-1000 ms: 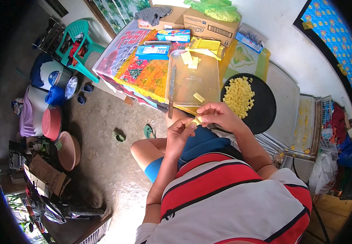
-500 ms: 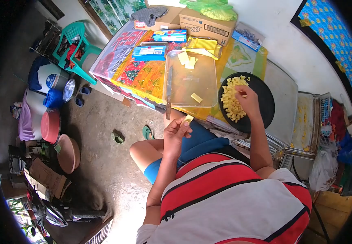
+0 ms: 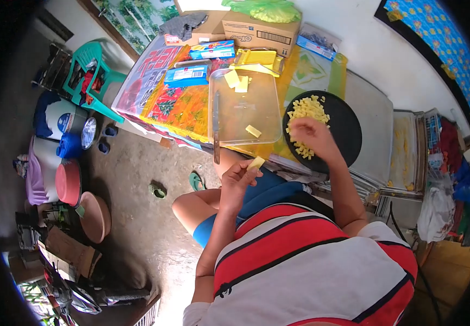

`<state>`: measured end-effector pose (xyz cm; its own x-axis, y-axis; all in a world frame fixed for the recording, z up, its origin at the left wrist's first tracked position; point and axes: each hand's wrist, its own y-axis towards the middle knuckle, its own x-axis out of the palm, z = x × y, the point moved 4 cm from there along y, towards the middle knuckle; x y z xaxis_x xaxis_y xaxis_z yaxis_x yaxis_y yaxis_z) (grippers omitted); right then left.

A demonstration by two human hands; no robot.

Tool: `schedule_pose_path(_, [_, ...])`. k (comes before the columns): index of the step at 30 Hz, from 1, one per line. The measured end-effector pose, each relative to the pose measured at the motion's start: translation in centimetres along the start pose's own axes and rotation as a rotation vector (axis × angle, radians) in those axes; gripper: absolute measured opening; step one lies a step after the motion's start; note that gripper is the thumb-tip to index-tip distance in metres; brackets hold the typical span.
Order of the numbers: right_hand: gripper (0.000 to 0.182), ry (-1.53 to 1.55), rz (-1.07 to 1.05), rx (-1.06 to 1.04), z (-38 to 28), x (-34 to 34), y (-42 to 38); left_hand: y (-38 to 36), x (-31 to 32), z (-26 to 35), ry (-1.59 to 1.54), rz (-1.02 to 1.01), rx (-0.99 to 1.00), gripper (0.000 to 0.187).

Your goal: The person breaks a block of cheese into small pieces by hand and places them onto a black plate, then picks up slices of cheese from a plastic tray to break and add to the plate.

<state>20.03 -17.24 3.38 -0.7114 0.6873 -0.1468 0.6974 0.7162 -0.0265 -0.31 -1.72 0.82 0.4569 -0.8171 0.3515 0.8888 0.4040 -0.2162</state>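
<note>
My left hand (image 3: 236, 185) pinches a small slab of yellow cheese (image 3: 256, 163) between thumb and fingers, above my lap. My right hand (image 3: 312, 135) is over the pile of small yellow cheese pieces (image 3: 310, 108) on a round black tray (image 3: 349, 133). Its fingers are blurred, so I cannot see whether they hold anything. Left of the tray, a clear plastic tray (image 3: 245, 119) carries a loose cheese slab (image 3: 253, 131) and larger yellow slices (image 3: 240, 83). A knife (image 3: 216, 127) lies along its left edge, handle over the table's front.
Behind the plastic tray are a yellow ridged rack (image 3: 256, 57), blue boxes (image 3: 187, 75) and a cardboard box (image 3: 259, 35). Metal sheet trays (image 3: 370, 114) stand at the right. A green chair (image 3: 91, 70), basins (image 3: 93, 217) and slippers (image 3: 196, 181) are at the left.
My right hand has shifted left and slightly toward me over the pile, its fingers no longer pointing down in a pinch. The left hand still holds its slab, now showing more of it.
</note>
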Motion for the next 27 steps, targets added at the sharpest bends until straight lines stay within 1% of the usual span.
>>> schedule_pose_path(2, [0.029, 0.181, -0.204, 0.027, -1.4, 2.9, -1.0, 0.3, 0.6, 0.0, 0.031, -0.043, 0.001, 0.025])
schedule_pose_path(5, [0.032, 0.297, -0.334, 0.061, -2.7, 5.2, -2.2, 0.5, 1.7, 0.5, 0.099, -0.103, 0.003, 0.026])
schedule_pose_path(8, [0.032, 0.235, -0.348, 0.025, -2.2, 5.5, -2.4, 0.5, 2.6, 1.3, 0.150, -0.120, 0.008, 0.024])
schedule_pose_path(14, [0.027, 0.223, -0.325, 0.012, -3.2, 5.0, -2.6, 0.8, 3.2, 1.9, 0.158, -0.140, 0.000, 0.023])
schedule_pose_path(18, [0.027, 0.308, -0.295, 0.048, -3.1, 4.9, -2.6, 1.2, 3.0, 1.9, 0.105, -0.207, 0.010, 0.024])
schedule_pose_path(27, [0.030, 0.419, -0.267, 0.054, -3.1, 5.7, -2.6, 1.2, 2.7, 1.6, -0.016, -0.244, -0.008, 0.024])
